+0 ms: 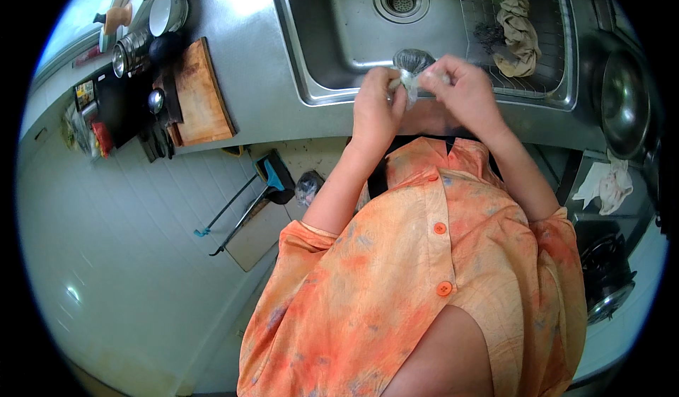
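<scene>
A small clear plastic bag (413, 60) with dark grey contents hangs over the front rim of the steel sink (353, 29). My left hand (375, 103) grips the bag's twisted, pale neck from the left, thumb and fingers closed on it. My right hand (463, 93) pinches the top of the same bag from the right, close to my left fingers. What exactly is inside the bag is too small to tell.
Beige cloths (518, 33) and a dark scrubber (486, 38) lie in a wire rack at the sink's right. A pan (626, 100) sits far right. A wooden board (201, 93), bowl (166, 12) and utensils stand left. A dustpan (278, 176) is below the counter.
</scene>
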`<action>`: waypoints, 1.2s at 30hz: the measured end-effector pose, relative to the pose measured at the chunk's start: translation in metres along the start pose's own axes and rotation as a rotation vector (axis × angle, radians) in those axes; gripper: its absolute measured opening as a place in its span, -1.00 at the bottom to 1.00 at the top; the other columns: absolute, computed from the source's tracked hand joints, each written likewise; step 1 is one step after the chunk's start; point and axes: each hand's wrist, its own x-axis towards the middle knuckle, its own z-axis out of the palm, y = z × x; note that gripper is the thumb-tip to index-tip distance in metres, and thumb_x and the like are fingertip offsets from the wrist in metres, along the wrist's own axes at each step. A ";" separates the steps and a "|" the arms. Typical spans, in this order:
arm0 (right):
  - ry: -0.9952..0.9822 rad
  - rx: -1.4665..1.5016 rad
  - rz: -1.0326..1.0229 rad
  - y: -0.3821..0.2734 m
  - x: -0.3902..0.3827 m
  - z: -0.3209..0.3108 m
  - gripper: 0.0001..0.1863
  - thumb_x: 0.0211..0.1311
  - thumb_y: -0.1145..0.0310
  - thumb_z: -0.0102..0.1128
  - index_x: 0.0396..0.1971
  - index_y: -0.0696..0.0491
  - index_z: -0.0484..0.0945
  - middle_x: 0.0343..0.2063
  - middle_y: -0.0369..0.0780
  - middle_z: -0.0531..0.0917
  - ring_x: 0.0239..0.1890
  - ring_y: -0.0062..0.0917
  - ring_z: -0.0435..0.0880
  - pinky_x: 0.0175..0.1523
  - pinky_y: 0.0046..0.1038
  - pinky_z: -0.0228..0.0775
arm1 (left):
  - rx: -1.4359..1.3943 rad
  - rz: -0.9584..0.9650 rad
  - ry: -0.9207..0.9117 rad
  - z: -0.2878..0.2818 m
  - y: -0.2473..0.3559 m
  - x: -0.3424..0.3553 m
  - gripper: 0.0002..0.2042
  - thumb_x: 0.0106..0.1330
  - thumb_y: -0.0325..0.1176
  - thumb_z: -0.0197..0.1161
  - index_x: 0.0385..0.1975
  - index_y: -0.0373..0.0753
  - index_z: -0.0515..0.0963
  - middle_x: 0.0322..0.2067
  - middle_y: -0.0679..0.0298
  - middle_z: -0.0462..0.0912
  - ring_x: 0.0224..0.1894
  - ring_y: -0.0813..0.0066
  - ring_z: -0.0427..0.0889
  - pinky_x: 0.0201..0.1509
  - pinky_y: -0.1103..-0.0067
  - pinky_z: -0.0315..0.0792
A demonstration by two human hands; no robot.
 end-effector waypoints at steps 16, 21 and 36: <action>-0.088 -0.020 -0.458 -0.012 -0.021 -0.012 -0.81 -0.01 0.57 0.17 -0.34 0.10 0.63 -0.41 -0.19 0.59 -0.35 -0.39 0.59 -0.25 -0.47 0.43 | -0.757 -0.342 -0.299 -0.023 0.029 0.012 -0.64 0.09 -0.72 0.11 -0.10 -0.34 0.28 -0.20 0.22 0.44 -0.11 0.51 0.48 -0.03 0.61 0.41; -0.142 -0.085 -0.334 -0.023 -0.043 -0.024 -0.82 -0.08 0.58 0.16 -0.42 0.07 0.65 -0.36 -0.22 0.59 -0.29 -0.39 0.57 -0.21 -0.47 0.41 | -0.769 -0.330 -0.546 -0.032 0.034 0.015 -0.59 0.05 -0.72 0.15 -0.06 -0.34 0.32 -0.18 0.26 0.44 -0.10 0.55 0.46 0.00 0.63 0.38; 0.423 -0.244 -0.151 0.006 -0.134 -0.023 -0.51 -0.22 0.22 0.33 -0.19 0.03 0.47 -0.41 -0.19 0.62 -0.25 -0.30 0.58 -0.08 -0.28 0.33 | -0.540 -0.086 -1.045 -0.007 0.087 -0.002 -0.53 0.03 -0.77 -0.04 0.01 -0.35 0.17 -0.12 0.12 0.41 -0.03 0.44 0.47 0.04 0.56 0.40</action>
